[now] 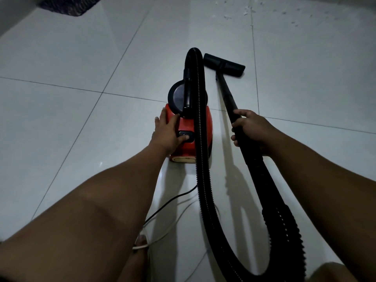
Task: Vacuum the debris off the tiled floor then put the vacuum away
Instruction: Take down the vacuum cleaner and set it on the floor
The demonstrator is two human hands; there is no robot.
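Observation:
A small red canister vacuum (pixel 204 127) with a black round lid stands on the pale tiled floor (pixel 81 119) in the middle of the head view. My left hand (pixel 167 131) lies flat on its top, thumb on the dark switch panel (pixel 188 136). My right hand (pixel 251 128) grips the black wand (pixel 227 94), whose floor nozzle (pixel 223 65) rests on the tiles just right of the canister. The ribbed black hose (pixel 200 159) arches from the canister front and loops down past my knees. White debris (pixel 248 11) is scattered at the far upper right.
A dark patterned mat (pixel 69 5) lies at the top left beside a pale wall edge. A black power cord (pixel 173 200) and a white cord (pixel 162 233) trail on the floor near my foot (pixel 140 247). My knees fill the bottom of the view.

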